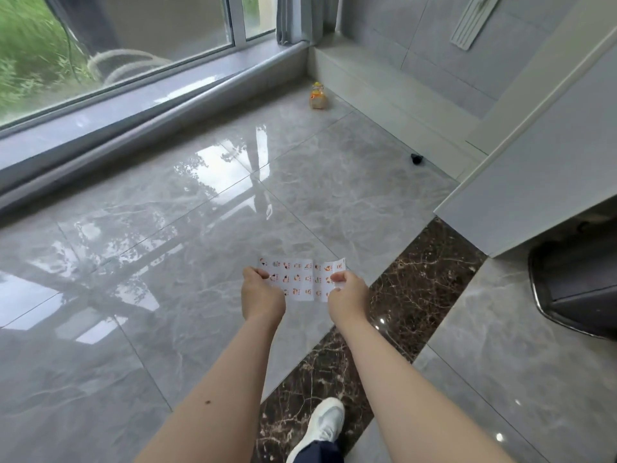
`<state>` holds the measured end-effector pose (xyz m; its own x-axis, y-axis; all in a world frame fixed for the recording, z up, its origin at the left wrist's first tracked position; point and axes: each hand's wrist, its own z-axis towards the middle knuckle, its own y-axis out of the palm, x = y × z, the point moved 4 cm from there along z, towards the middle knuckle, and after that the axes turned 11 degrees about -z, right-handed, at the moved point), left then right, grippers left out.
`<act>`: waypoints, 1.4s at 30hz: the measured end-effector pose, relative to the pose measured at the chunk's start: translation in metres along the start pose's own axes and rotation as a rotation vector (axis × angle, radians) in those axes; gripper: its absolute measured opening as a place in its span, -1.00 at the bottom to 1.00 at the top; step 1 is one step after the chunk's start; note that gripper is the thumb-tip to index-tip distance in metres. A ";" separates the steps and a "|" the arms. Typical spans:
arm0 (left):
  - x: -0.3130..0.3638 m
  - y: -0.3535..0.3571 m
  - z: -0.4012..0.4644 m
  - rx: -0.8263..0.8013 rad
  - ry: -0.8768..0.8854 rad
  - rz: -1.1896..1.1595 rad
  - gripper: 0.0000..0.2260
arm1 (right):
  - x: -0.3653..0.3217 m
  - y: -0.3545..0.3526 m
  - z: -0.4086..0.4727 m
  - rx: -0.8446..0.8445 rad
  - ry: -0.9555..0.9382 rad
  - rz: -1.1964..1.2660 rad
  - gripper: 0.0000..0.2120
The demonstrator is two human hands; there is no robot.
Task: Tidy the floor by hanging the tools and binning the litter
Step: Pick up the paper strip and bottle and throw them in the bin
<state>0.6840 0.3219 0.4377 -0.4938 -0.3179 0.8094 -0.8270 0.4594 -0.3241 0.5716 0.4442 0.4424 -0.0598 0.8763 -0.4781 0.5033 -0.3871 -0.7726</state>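
Both arms stretched out over a glossy grey marble-look tile floor (200, 329), holding a small white sheet of paper printed with rows of little orange-and-black pictures (302, 280), up off the tiles, about dead centre of view. Left hand (262, 292) pinching the sheet's left edge with thumb and curled fingers, right hand (347, 295) pinching the right edge the same way, so the paper hangs stretched flat between them.

Up at 12 o'clock from the sheet, well apart, a small yellow-and-orange crumpled wrapper-looking thing (318, 96) sitting on the floor near the corner, just below the grey window sill (150, 105). Can't tell exactly what it is. Over at 2 o'clock, a small black lump (416, 159) right against the pale grey step (400, 105), too tiny to identify.

Dark brown veined marble strip (417, 285) running diagonally under the right arm. White sneaker (325, 426) at 6 o'clock, planted on that strip. Dark rounded object with a chrome rim (574, 289) at 3 o'clock, partly cut off.
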 end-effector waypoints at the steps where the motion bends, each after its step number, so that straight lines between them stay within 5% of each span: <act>1: 0.010 0.011 0.008 -0.006 -0.007 -0.006 -0.80 | -0.004 -0.007 0.015 0.002 -0.001 0.012 -0.67; 12: 0.100 0.111 0.088 -0.043 -0.012 -0.064 -0.81 | -0.043 -0.075 0.159 0.040 -0.002 -0.058 -0.66; 33: 0.262 0.126 0.351 0.007 -0.015 -0.111 -0.80 | -0.263 -0.059 0.376 0.052 -0.003 -0.011 -0.69; 42: 0.345 0.185 0.465 -0.004 -0.021 -0.061 -0.79 | -0.330 -0.073 0.507 0.067 0.049 0.039 -0.70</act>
<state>0.2362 -0.0882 0.4292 -0.4481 -0.3623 0.8173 -0.8547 0.4418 -0.2727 0.1175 0.0376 0.4443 0.0016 0.8727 -0.4883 0.4459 -0.4377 -0.7808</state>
